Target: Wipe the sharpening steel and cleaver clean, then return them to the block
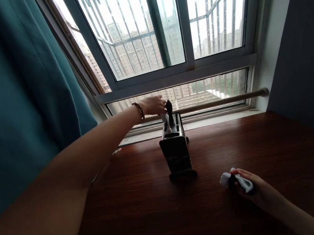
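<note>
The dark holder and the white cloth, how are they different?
The dark holder is nearly black on its front, but the white cloth is pale. The dark holder is bigger; the white cloth is small. The dark holder stands on the table, while the white cloth is bunched in the right grip. Both have a hand close by.

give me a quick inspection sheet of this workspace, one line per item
Surface: reddish-brown wooden tabletop
Job's things: dark slotted holder on the tabletop, black handle upright at its top; crumpled white wad, cloth or paper
Clutter: small pale item near the far left edge, too small to identify
Hands: left hand beside the black handle, grip unclear; right hand holds the white wad
Cables: nothing seen
Surroundings: window ahead, teal curtain left, dark wall right
</note>
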Tool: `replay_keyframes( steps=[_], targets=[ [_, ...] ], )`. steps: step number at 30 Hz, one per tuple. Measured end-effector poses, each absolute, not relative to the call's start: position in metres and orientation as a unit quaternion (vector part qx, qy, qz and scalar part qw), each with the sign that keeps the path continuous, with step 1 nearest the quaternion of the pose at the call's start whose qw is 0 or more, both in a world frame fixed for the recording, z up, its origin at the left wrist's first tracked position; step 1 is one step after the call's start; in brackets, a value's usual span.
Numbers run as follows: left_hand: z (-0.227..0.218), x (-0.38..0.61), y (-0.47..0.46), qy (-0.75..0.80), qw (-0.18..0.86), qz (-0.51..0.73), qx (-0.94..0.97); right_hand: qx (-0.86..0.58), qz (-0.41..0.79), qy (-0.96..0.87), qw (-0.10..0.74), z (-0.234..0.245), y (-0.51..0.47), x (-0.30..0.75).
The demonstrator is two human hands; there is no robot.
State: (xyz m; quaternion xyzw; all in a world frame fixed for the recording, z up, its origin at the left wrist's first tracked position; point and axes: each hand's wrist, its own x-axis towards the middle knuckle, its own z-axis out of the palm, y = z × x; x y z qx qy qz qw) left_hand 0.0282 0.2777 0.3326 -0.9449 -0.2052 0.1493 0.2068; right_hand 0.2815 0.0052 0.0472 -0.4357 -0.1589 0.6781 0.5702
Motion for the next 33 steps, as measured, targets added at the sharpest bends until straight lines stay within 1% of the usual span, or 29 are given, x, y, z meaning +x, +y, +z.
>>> replay_keyframes(
  steps=[7, 15, 18, 21, 24, 26, 29, 31, 33],
  targets=[
    [0.366, 0.025, 0.287, -0.186, 0.280, 0.129, -0.933, -0.435, 0.686, -0.163, 0.560, 0.045, 0.005, 0.282],
    [0.416, 0.017, 0.278, -0.215, 0.339, 0.124, -0.907, -0.438, 0.683, -0.147, 0.566, 0.048, 0.004, 0.281],
    [0.441, 0.011, 0.273, -0.213, 0.352, 0.080, -0.908, -0.436, 0.685, -0.137, 0.567, 0.047, 0.005, 0.282],
    [0.471, -0.003, 0.267, -0.219, 0.284, 0.001, -0.934, -0.431, 0.685, -0.135, 0.572, 0.046, 0.006, 0.281],
    [0.496, -0.023, 0.261, -0.237, 0.252, -0.043, -0.937, -0.435, 0.680, -0.136, 0.575, 0.048, 0.005, 0.280],
    [0.503, -0.040, 0.258, -0.282, 0.194, -0.128, -0.931, -0.439, 0.676, -0.138, 0.576, 0.049, 0.005, 0.280],
    [0.493, -0.066, 0.255, -0.362, 0.092, -0.282, -0.884, -0.432, 0.680, -0.145, 0.574, 0.048, 0.005, 0.280],
    [0.477, -0.077, 0.255, -0.398, 0.071, -0.365, -0.839, -0.428, 0.686, -0.146, 0.570, 0.047, 0.005, 0.280],
    [0.457, -0.079, 0.255, -0.416, 0.057, -0.395, -0.818, -0.430, 0.687, -0.147, 0.567, 0.045, 0.005, 0.280]
  ],
)
